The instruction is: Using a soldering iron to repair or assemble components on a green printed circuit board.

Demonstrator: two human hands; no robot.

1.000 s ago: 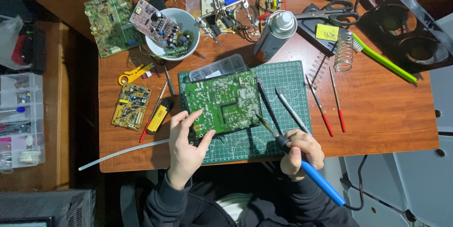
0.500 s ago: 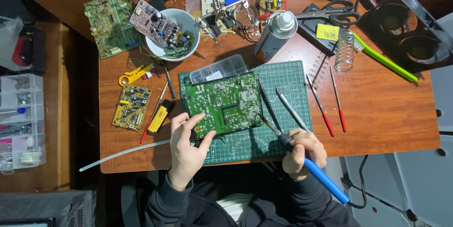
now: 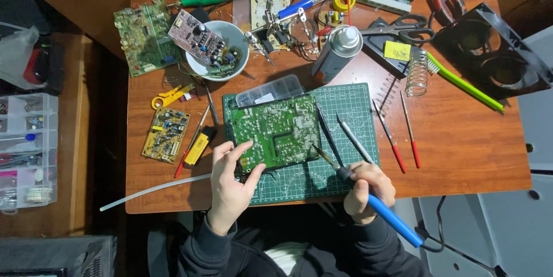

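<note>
I start with the wooden table, crowded from edge to edge. On its near middle lies the green cutting mat, and on the mat rests the green circuit board, solder side up, with a clear plastic box tucked just behind it. That board is the piece being worked on.

My left hand lies at the board's near left corner, fingers spread and pressing on its edge, thumb against the near side; it pins the board flat rather than lifting it. My right hand is clenched around the blue handle of the soldering iron, held like a pen, with the tip slanting up and left to the board's right edge. Whether the tip actually touches a joint I cannot tell from here.

I judge this to be the soldering step itself: board steadied, iron brought to the work. As I see it, the next move calls for a still left hand and a small, sure placing of the tip on one joint, keeping clear of the two thin probes lying just beside the board on the mat.

Farther off stand a spray can, a white bowl with a small board in it, a yellow circuit board to the left, and two red-handled tools on the right.
</note>
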